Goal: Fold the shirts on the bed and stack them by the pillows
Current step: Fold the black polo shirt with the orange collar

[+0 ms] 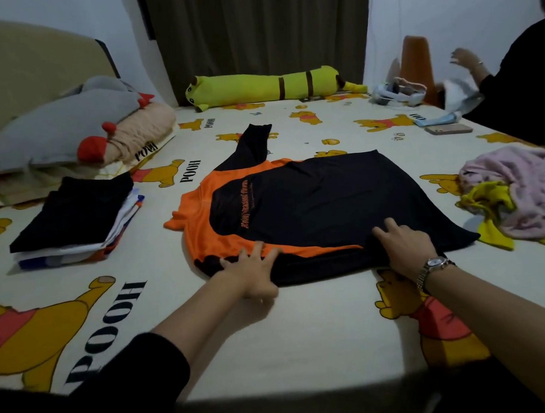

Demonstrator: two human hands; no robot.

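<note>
Flat and spread, the left hand [254,271] and right hand [405,245] press the near folded edge of the black-and-orange shirt [311,204], likely to set the crease. It lies mid-bed with one sleeve [253,144] unfolded, pointing away. Beside the pillows [74,127], the finished stack [75,215] waits; unfolded clothes [514,189] sit right.

A second person [521,80] at the far right is being cut off by the frame edge, their hand [463,59] blurring; the shirt's [327,197] orange lettering [245,204] is staying too small to read.
</note>
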